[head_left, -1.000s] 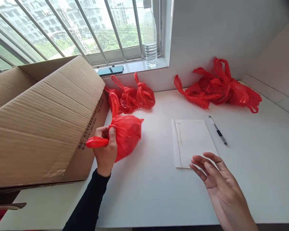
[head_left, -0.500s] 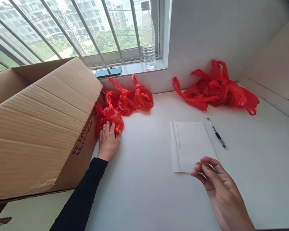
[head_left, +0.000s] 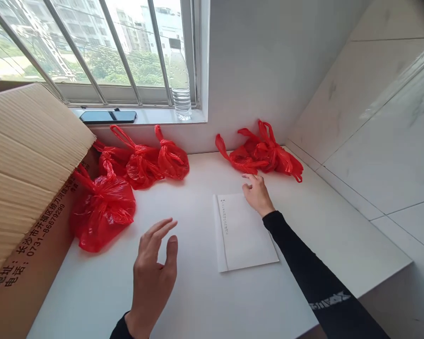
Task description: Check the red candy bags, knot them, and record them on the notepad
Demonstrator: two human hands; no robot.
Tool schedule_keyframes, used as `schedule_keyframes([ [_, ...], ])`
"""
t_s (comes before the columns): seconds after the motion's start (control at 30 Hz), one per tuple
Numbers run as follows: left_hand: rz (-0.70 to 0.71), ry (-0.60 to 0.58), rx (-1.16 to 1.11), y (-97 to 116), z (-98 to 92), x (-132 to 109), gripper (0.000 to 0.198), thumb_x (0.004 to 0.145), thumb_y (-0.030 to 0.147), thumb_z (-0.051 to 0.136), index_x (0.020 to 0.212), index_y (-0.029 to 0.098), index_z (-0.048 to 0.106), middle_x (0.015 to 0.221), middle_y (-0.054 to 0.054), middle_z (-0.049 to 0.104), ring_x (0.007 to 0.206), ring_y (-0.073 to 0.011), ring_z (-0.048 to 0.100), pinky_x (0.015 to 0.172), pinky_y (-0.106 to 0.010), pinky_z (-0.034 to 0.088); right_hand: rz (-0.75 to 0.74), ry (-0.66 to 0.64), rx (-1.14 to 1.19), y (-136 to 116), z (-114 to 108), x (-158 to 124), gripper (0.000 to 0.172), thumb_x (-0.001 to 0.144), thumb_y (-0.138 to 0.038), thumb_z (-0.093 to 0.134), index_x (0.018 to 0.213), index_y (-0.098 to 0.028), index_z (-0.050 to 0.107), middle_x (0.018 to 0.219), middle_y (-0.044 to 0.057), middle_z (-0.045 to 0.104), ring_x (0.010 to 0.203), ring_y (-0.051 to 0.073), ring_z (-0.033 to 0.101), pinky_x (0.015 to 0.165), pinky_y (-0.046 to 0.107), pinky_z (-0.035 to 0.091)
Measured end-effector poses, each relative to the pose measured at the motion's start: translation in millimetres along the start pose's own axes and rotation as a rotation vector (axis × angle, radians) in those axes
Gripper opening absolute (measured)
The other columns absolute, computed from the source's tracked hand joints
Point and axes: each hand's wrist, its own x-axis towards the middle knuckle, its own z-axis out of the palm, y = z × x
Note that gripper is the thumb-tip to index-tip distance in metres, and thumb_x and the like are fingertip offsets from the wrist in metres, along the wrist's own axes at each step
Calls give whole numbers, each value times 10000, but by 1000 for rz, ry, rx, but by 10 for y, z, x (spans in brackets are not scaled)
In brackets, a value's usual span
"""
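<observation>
My left hand (head_left: pixel 153 275) hovers over the front of the white table (head_left: pixel 194 301), thumb and fingers apart and nothing in them. To its upper left rests a large knotted red plastic bag (head_left: pixel 104 207). My right hand (head_left: pixel 257 194) reaches out above the far right corner of a white paper pad (head_left: pixel 247 235) with small writing down its left side. Its fingers are slightly bent and parted, empty, just in front of a heap of loose red plastic bags (head_left: pixel 268 153) by the wall. The pen is hidden, apparently by my right hand and arm.
A big cardboard box (head_left: pixel 28 165) takes up the left side. Two knotted red bags, one (head_left: pixel 143 165) and another (head_left: pixel 173 160), sit below the window sill. On the sill are a phone (head_left: pixel 108 117) and a water bottle (head_left: pixel 180 89). A tiled wall (head_left: pixel 381 117) borders the right.
My left hand has let go of the large red bag and drawn back toward me. My right hand has moved forward toward the red heap. The view has turned right.
</observation>
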Motion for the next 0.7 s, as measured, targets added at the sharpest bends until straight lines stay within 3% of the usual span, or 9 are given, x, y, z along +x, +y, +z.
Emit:
schedule_keyframes([
  [0.1,-84,-31,-107,-13,177,-82,254,1014,328,525,1235,295,646,1281,-74,666,1233,-271,614,1013,-466,513,-19,19,-114,31,165,314,301,877,-182,597,1161,-166,693,1488,177,451,1152,271,622,1128,514,407],
  [0.2,-282,-117,-223,-60,249,-151,249,997,404,536,1191,313,663,1251,-53,680,1211,-273,625,925,-430,547,-27,25,-154,26,251,496,258,905,-242,677,1152,-167,679,1501,132,488,1349,312,497,1144,558,389],
  [0.37,-547,-166,-454,-82,179,-149,284,912,498,639,1076,275,704,1171,-69,706,1147,-301,641,1032,-499,482,-73,-27,-65,-123,172,571,259,943,-282,636,1148,-135,695,1333,144,641,1271,279,577,1139,526,413],
  [0.43,-694,-212,-687,-62,147,-101,277,903,477,672,1063,253,702,1088,-70,724,1097,-288,658,1037,-499,488,-102,-65,20,-265,91,444,322,974,-312,560,1202,-126,691,1329,154,652,1233,255,611,1129,460,443],
  [0.53,-930,-374,-1121,-6,138,-33,305,954,429,617,1150,207,689,1072,-110,735,1098,-289,671,960,-469,550,-125,-192,174,-537,-16,9,420,1005,-424,498,1313,-183,650,1260,91,703,1112,211,683,1057,400,519],
  [0.63,-1127,-513,-1411,49,167,-10,397,988,432,552,1243,149,665,1180,-168,720,1122,-297,683,947,-451,564,-90,-382,441,-767,-87,-591,354,998,-432,545,1265,-251,691,1214,42,722,1106,211,676,1070,406,503],
  [0.7,-1154,-508,-1534,57,187,-20,415,999,452,522,1247,148,658,1225,-163,702,1128,-292,682,960,-455,559,-77,-553,489,-833,-108,-942,302,994,-421,569,1215,-288,725,1226,29,708,1080,208,673,1015,378,524],
])
